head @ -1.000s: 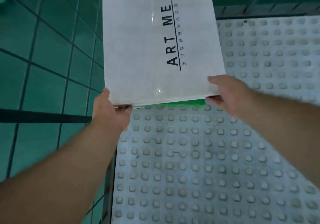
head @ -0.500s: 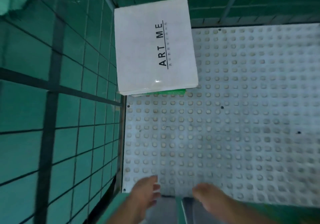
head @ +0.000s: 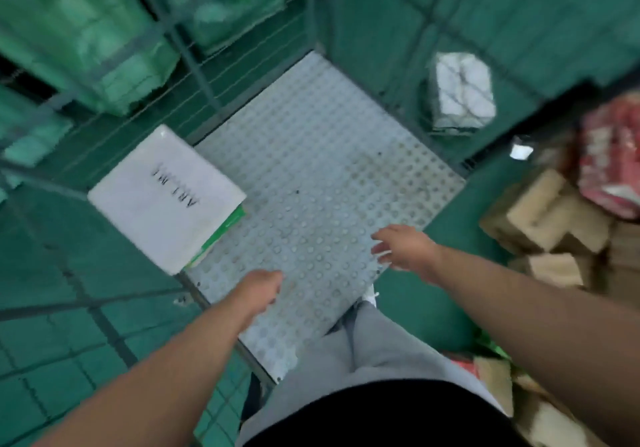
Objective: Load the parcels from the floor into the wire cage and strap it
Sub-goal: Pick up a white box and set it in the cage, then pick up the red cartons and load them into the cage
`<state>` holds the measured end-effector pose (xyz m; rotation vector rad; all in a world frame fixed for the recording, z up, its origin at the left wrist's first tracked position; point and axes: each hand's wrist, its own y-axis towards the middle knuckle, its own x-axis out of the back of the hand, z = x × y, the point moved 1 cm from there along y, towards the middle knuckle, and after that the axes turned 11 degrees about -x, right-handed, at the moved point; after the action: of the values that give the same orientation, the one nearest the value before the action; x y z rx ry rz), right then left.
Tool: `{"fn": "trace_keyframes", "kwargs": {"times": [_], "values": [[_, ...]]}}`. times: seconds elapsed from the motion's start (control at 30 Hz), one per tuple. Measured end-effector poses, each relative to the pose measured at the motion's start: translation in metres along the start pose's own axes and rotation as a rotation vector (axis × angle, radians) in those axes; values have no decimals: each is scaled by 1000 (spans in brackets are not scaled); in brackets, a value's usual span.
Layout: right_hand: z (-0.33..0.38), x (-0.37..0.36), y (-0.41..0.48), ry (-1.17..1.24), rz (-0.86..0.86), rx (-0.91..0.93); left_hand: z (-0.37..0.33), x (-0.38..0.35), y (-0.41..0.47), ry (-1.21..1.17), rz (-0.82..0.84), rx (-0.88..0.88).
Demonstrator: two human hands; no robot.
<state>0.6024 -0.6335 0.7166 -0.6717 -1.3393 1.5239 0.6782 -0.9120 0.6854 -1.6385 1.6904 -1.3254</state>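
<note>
— Green painted flooring all round, with the wire cage (head: pixel 194 76) standing on it. What are the fingers doing?

— On the right hand (head: pixel 405 249) the fingers (head: pixel 381 238) are straight and spread apart, gripping nothing, above the near right edge of the studded plate (head: pixel 329 155). The left hand (head: pixel 259 290) has its fingers loosely curled under, also holding nothing, above the plate's near left edge. Blur hides the tips.

— And the plate?

— It is a flat, pale grey sheet covered in rows of small round studs. It forms the cage's base and is seen corner-on.

— Where is the parcel?

— One white parcel (head: pixel 166 200) lies flat at the plate's left corner, close beside the mesh. It is a thin rectangular slab with a smooth matte face and crisp corners. Black lettering runs slantwise across it, and the long axis seems to follow that print, roughly parallel to the plate's left edge. From this angle the slab looks nearly square. A green item (head: pixel 221 235) shows beneath it on the side facing the plate's middle.

— Further out?

— Right of the plate, brown cardboard boxes (head: pixel 543 214) are heaped on the floor, with a red-and-white pack (head: pixel 613 162) behind them. Past the plate's far right edge a white wrapped bundle (head: pixel 460 90) is seen through the wire. Past its far left edge there are crumpled green sacks (head: pixel 86 41). A grey trouser leg (head: pixel 374 353) stands at the plate's near corner.
</note>
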Motion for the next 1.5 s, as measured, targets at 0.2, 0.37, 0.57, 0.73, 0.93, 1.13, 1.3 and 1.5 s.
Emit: {"fn": "trace_keyframes", "kwargs": {"times": [0.2,0.37,0.57,0.73,0.93,1.13,1.3,1.5], "values": [[-99,70,-38,205,-79,78,-88,-61,-21,171,25,-166],[-199,133,-62,559,-191,-25,-137,-203,-62,311,249,-258],[-302,225,-65,898,-246,-110,-170,-378,-112,474,495,-256],[-357,327,-64,1155,-276,-154,-223,-494,-132,599,553,-352],[-367,412,-55,1215,-293,-173,-289,-553,-151,532,550,-474],[-332,439,-31,1233,-245,-182,-319,-545,-125,565,451,-363],[-299,463,-11,1216,-250,-171,-366,-550,-65,600,414,-283],[-271,525,6,1269,-331,-193,-461,-596,-38,705,514,-366]]}}
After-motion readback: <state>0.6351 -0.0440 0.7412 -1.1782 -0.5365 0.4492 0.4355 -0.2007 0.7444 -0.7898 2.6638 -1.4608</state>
